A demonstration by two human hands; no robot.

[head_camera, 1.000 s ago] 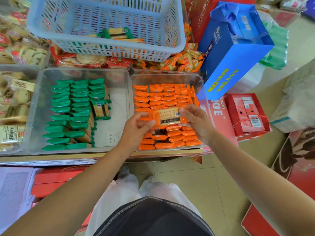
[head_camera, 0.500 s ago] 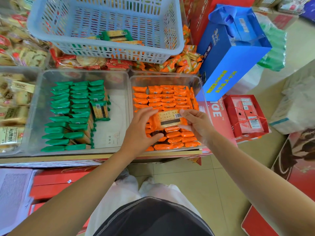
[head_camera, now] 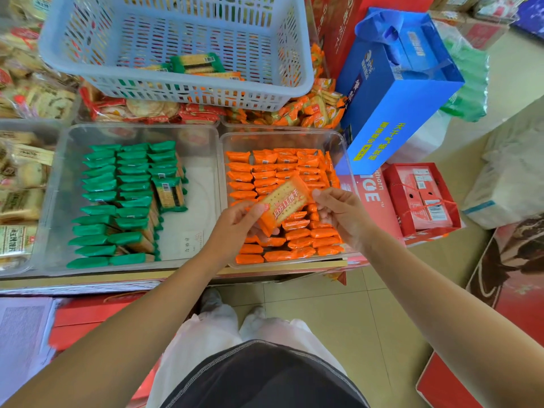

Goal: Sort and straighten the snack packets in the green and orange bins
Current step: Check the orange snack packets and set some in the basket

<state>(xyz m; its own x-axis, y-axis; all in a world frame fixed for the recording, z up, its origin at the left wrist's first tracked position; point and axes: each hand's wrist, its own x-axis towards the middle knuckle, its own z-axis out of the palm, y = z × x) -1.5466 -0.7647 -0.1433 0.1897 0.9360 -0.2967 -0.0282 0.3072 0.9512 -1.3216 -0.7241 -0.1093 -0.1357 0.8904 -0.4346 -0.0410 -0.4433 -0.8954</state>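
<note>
shop: bins of snack packets [head_camera: 132, 178]

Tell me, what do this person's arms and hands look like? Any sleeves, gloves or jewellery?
The left forearm and right forearm are bare, no sleeves in view. The left hand and right hand wear no gloves, and no rings, watch or bracelet show. Below them hangs a dark garment with pale stitching, over white trousers.
</note>
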